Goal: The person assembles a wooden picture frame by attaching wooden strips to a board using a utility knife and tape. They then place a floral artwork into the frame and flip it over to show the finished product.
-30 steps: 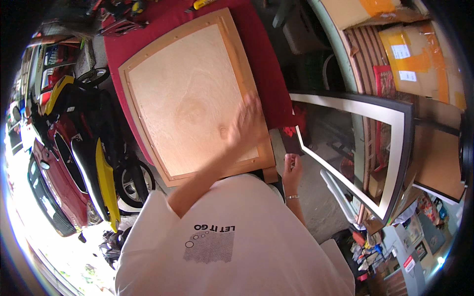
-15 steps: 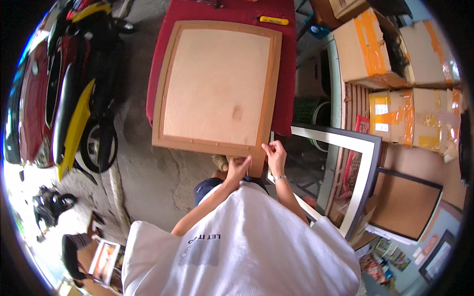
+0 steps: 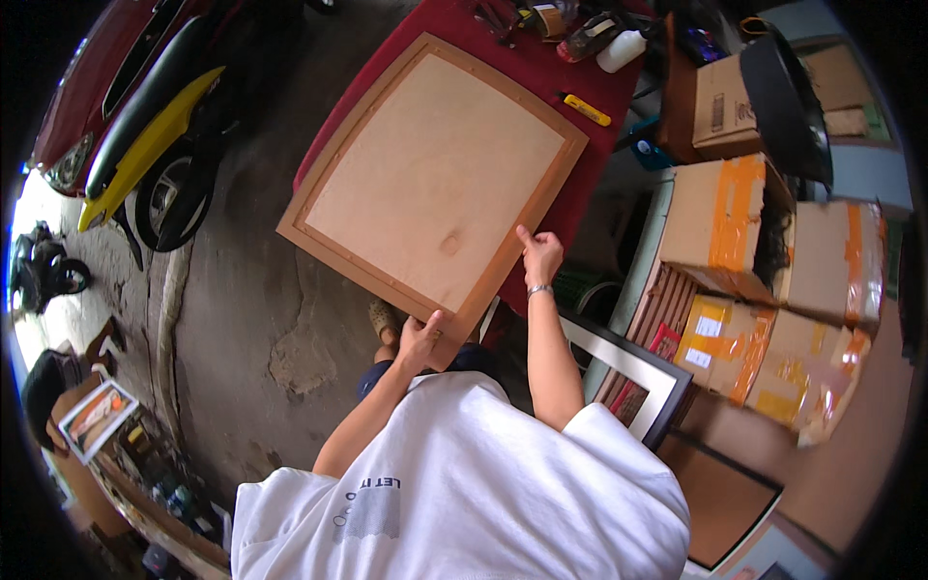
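Observation:
A large rectangular picture frame point(image 3: 435, 174) lies back side up on a red-covered table point(image 3: 372, 72), with a pale wooden backing panel and brown tape along its edges. A brown smudge marks the panel near its lower part. The frame sits askew, its near corner pointing toward my body and reaching past the table. My left hand point(image 3: 419, 340) grips the near edge, thumb on top and fingers underneath. On the right edge, my right hand point(image 3: 542, 257) is closed with its thumb on the tape; its fingertips are partly hidden.
A yellow cutter knife point(image 3: 586, 109) lies beyond the frame, near a white bottle point(image 3: 622, 51). Cardboard boxes point(image 3: 720, 213) are stacked at the right. A black frame with white border point(image 3: 657, 387) leans beside my right arm. A yellow-and-black motorcycle point(image 3: 159, 145) stands at the left.
The picture frame now lies turned clockwise in view, though my view has also swung. My right hand has moved farther up the right edge, and my hands are wider apart.

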`<action>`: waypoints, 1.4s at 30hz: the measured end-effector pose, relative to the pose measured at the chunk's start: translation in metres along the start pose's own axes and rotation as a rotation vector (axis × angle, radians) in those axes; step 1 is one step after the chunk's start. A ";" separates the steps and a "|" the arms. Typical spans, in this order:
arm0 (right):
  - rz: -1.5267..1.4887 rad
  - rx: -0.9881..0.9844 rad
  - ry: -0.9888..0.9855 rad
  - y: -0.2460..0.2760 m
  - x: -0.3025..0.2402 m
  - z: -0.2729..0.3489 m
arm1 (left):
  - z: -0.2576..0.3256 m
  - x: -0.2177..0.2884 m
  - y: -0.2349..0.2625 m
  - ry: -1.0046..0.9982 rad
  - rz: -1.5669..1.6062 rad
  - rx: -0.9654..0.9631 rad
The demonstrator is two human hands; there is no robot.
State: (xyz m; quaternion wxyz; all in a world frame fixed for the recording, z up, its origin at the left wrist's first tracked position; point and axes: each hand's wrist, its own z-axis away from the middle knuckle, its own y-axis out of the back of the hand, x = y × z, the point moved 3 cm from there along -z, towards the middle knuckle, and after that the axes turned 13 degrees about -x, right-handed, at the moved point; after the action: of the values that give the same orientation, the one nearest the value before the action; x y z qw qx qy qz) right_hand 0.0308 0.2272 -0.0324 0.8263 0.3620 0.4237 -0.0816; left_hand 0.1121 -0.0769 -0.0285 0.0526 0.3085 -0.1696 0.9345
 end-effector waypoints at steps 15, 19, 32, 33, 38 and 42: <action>-0.060 -0.176 -0.043 0.055 -0.072 -0.235 | -0.003 -0.020 -0.009 -0.060 0.111 0.124; -0.121 -0.176 -0.019 0.056 -0.082 -0.247 | -0.005 -0.021 -0.011 -0.018 0.066 0.172; 0.018 -0.499 -0.151 0.069 -0.097 -0.269 | 0.005 -0.021 -0.026 -0.125 0.030 0.270; 0.021 -0.502 -0.158 0.069 -0.096 -0.266 | 0.004 -0.020 -0.024 -0.100 0.015 0.255; 0.076 -0.517 -0.139 0.058 -0.078 -0.215 | 0.006 -0.015 -0.021 -0.117 -0.029 0.193; 0.087 -0.574 -0.157 0.042 -0.056 -0.134 | 0.002 -0.019 -0.018 -0.133 -0.023 0.162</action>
State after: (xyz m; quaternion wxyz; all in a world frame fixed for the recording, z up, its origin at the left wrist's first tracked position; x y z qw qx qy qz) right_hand -0.0715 0.3377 -0.0186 0.9277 0.1241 0.3485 0.0492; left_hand 0.1316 -0.0606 -0.0334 0.0267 0.3750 -0.0932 0.9219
